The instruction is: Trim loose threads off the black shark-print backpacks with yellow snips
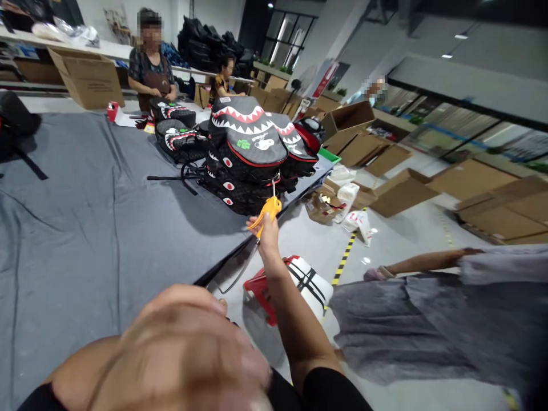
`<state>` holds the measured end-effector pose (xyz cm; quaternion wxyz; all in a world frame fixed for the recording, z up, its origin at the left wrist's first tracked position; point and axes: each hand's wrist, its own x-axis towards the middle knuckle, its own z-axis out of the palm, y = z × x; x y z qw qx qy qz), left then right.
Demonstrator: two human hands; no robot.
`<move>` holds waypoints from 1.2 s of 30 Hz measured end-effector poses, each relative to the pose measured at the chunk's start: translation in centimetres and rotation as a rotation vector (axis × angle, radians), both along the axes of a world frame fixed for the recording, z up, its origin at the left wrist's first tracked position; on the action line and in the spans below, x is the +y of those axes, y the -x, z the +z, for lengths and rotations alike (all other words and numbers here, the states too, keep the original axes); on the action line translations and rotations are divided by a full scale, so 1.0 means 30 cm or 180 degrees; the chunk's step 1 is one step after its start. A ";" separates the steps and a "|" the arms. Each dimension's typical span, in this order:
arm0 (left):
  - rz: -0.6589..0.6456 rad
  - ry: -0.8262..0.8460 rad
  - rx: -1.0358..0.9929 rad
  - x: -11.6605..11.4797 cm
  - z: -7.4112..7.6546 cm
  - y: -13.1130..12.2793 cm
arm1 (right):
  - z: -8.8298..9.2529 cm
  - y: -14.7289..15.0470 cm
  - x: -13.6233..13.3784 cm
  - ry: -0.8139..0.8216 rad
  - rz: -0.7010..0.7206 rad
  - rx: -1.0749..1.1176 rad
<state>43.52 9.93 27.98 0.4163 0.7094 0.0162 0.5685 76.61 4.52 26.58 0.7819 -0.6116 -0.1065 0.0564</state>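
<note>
My right hand (268, 235) is closed around an orange air blow gun (271, 209), its thin metal nozzle pointing up at a stack of black backpacks (248, 171) with shark-mouth prints and red trim. A thin hose (242, 268) hangs from the gun past the table's edge. Very near the camera, my left hand (192, 348) is large and smeared, so its fingers cannot be made out. Beyond the main stack lie smaller shark-print bags (175, 137). The backpacks rest on a table (77, 228) covered in grey cloth.
Below the table edge stands a red stool (259, 285) with a white strapped cushion (310, 285). A person in grey clothing (436, 325) is close on the right. Cardboard boxes (402, 191) line the floor. Across the table stands an aproned person (152, 74).
</note>
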 end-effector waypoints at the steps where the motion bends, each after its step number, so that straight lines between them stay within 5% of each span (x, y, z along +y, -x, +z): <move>1: -0.0074 -0.0160 -0.0108 0.019 0.020 -0.046 | -0.037 0.023 -0.013 0.0010 -0.0028 0.0032; 3: -0.0192 -0.0017 -0.0025 0.048 0.000 -0.171 | -0.112 0.079 -0.023 0.0021 0.0024 -0.0006; 6: -0.0437 0.0945 0.1103 0.061 -0.155 -0.399 | -0.184 0.160 -0.001 -0.0119 0.0235 -0.0180; 9: -0.1570 0.1762 0.1780 0.026 -0.302 -0.609 | -0.175 0.170 -0.002 -0.0497 0.0226 -0.0271; 11: -0.2357 0.1900 0.1845 -0.015 -0.320 -0.716 | -0.140 0.126 -0.065 -0.0711 0.0020 -0.0217; 17: -0.2710 0.1930 0.1796 -0.074 -0.156 -0.892 | -0.108 -0.045 -0.499 0.0022 0.0333 0.0199; 20: -0.3065 0.2061 0.1933 -0.139 -0.092 -0.983 | -0.166 -0.131 -0.691 0.0109 -0.0661 0.0607; 23: -0.3366 0.1910 0.2091 -0.299 -0.047 -1.119 | -0.223 -0.235 -0.828 0.0018 -0.1386 0.0912; 29: -0.3468 0.1990 0.2193 -0.681 0.016 -1.473 | -0.353 -0.383 -1.059 -0.0125 -0.1275 0.0979; 36: -0.3464 0.2273 0.2398 -1.012 0.022 -1.806 | -0.488 -0.436 -1.542 0.0123 -0.1787 0.1424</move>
